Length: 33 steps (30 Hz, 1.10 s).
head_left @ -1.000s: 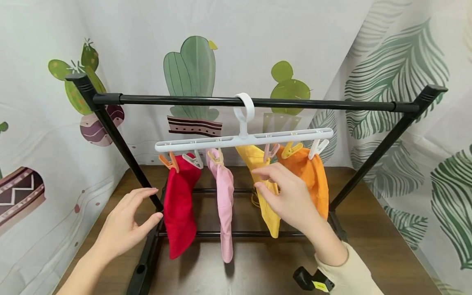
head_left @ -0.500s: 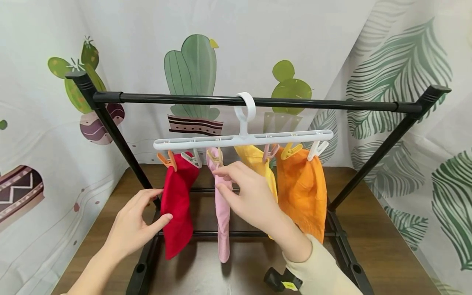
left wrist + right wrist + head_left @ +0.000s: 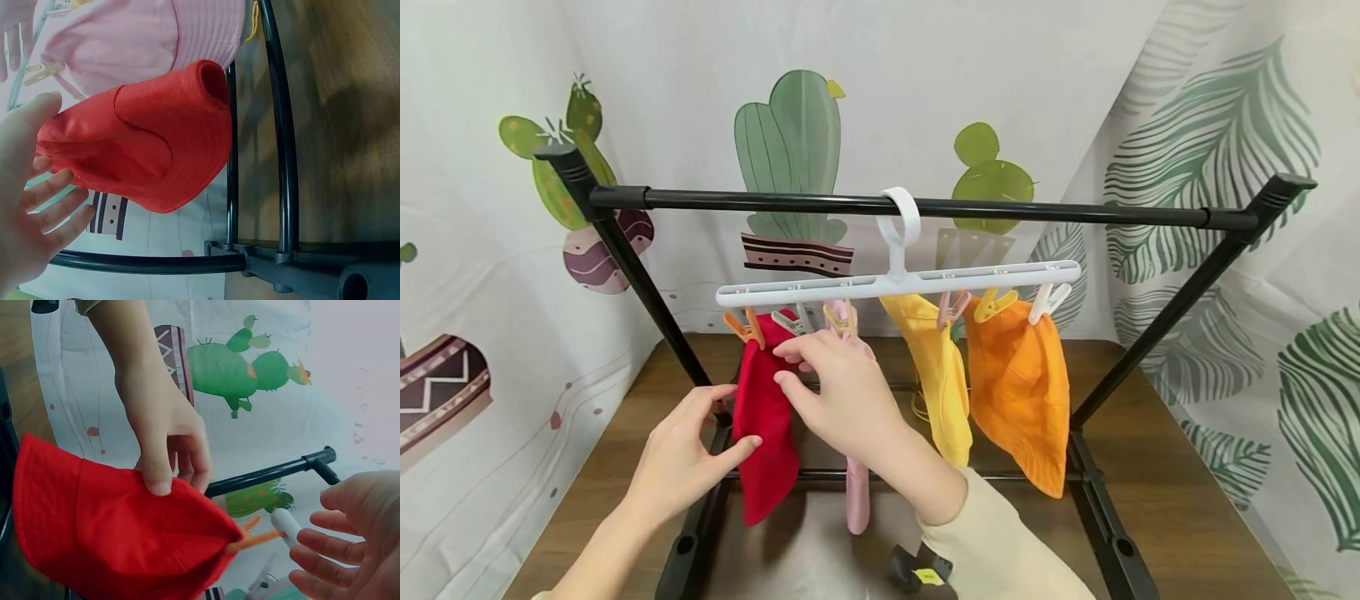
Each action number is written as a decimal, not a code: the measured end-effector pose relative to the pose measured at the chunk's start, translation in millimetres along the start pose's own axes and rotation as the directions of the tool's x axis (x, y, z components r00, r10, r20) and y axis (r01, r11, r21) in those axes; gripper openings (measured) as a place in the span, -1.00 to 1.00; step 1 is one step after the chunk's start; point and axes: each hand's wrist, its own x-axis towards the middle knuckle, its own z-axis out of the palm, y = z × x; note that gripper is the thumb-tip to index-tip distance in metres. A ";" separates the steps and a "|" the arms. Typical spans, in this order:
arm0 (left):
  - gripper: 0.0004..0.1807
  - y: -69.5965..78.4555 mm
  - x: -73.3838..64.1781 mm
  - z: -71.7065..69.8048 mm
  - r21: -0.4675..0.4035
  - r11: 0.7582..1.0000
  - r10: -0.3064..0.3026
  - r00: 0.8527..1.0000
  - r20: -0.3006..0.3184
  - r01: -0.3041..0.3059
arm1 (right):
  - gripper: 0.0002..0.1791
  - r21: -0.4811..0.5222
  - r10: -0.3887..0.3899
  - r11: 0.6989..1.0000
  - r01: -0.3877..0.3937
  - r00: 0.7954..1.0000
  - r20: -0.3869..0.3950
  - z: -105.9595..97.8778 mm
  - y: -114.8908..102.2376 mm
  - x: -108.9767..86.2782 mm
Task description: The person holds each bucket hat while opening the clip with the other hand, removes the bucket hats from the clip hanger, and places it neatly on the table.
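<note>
A red bucket hat (image 3: 767, 475) hangs by an orange clothespin (image 3: 745, 327) and a pale grey one (image 3: 793, 320) from the left end of a white clip hanger (image 3: 820, 291). My left hand (image 3: 681, 462) is at the hat's left side, fingers spread, the thumb overlapping its near face. In the right wrist view that thumb lies along the crown. My right hand (image 3: 846, 400) hovers at the hat's right side, below the grey clothespin, fingers loosely bent with nothing between them. It partly covers a pink bucket hat (image 3: 857, 500) held by a beige clothespin (image 3: 841, 318).
A yellow hat (image 3: 943, 383) and an orange hat (image 3: 1018, 392) hang farther right on pink, yellow and white clothespins. The hanger hooks over the top bar (image 3: 1045, 210) of a black rack, which stands on a brown wooden table (image 3: 1180, 500) before a patterned curtain.
My right hand has swept left from the yellow hat, past the pink one, to the red hat. My left hand has shifted slightly right, its thumb now over the red hat.
</note>
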 end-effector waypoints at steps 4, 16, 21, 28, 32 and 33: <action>-0.39 2.0 -0.1 1.3 -0.004 1.000 0.001 1.000 -0.017 -0.001 | -0.74 0.000 -0.002 1.000 0.002 1.000 -0.003 9.2 -1.5 3.4; -0.59 -0.7 -4.4 2.5 -0.034 0.999 0.037 0.998 -0.050 -0.038 | -0.73 -0.008 0.120 0.993 -0.121 0.991 -0.056 26.7 -1.0 11.4; -0.63 -1.8 -5.2 3.2 -0.071 0.993 0.094 0.995 -0.040 -0.096 | -0.71 -0.028 0.141 0.989 -0.144 0.987 -0.078 31.8 -2.3 12.4; -0.65 -2.4 -8.4 3.2 -0.111 0.986 0.127 0.992 0.002 -0.126 | -0.66 -0.048 0.156 0.986 -0.160 0.985 -0.071 37.5 -5.1 13.5; -0.65 -2.4 -10.2 3.4 -0.141 0.980 0.145 0.989 0.016 -0.141 | -0.66 -0.065 0.169 0.983 -0.173 0.983 -0.067 40.6 -4.9 14.4; -0.65 -2.4 -10.7 3.4 -0.146 0.978 0.150 0.989 0.018 -0.146 | -0.67 -0.071 0.169 0.982 -0.174 0.983 -0.070 41.5 -4.8 14.6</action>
